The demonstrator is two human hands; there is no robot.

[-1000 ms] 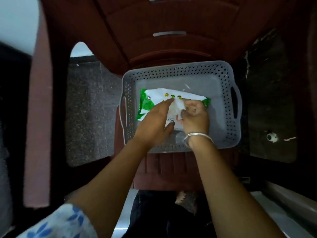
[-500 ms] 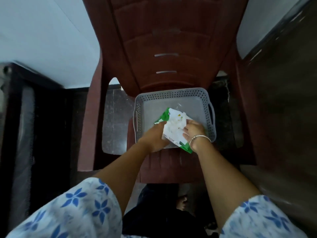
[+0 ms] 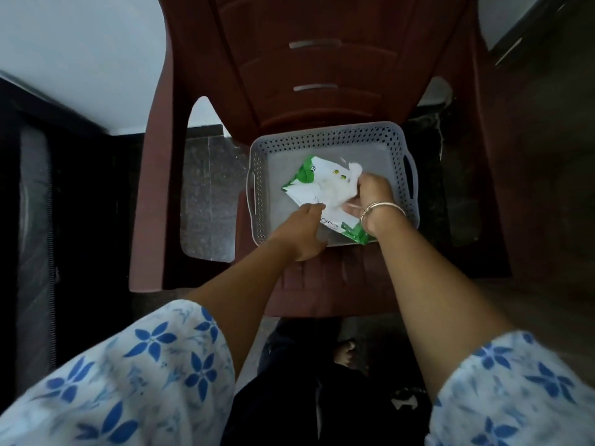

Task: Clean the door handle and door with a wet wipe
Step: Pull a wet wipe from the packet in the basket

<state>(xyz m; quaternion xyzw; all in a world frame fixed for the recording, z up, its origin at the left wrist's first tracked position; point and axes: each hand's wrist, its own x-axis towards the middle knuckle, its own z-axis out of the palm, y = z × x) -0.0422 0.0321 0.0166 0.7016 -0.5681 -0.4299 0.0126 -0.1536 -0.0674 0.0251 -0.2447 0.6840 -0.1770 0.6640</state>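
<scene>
A white and green pack of wet wipes (image 3: 317,191) lies tilted inside a grey perforated basket (image 3: 325,136) on a dark red plastic chair. My left hand (image 3: 301,231) holds the pack's near edge. My right hand (image 3: 373,194), with a silver bangle at the wrist, pinches a white wipe (image 3: 352,172) that sticks up from the pack's top. No door or door handle is in view.
The red chair (image 3: 322,69) stands against a pale wall, its armrests on both sides of the basket. Speckled dark floor (image 3: 206,201) shows under the left armrest. A dark piece of furniture (image 3: 38,194) fills the left edge. My feet are below.
The pack has turned diagonally and come up from lying flat. My right hand has pulled a wipe upward out of it. The camera has drawn back from the basket.
</scene>
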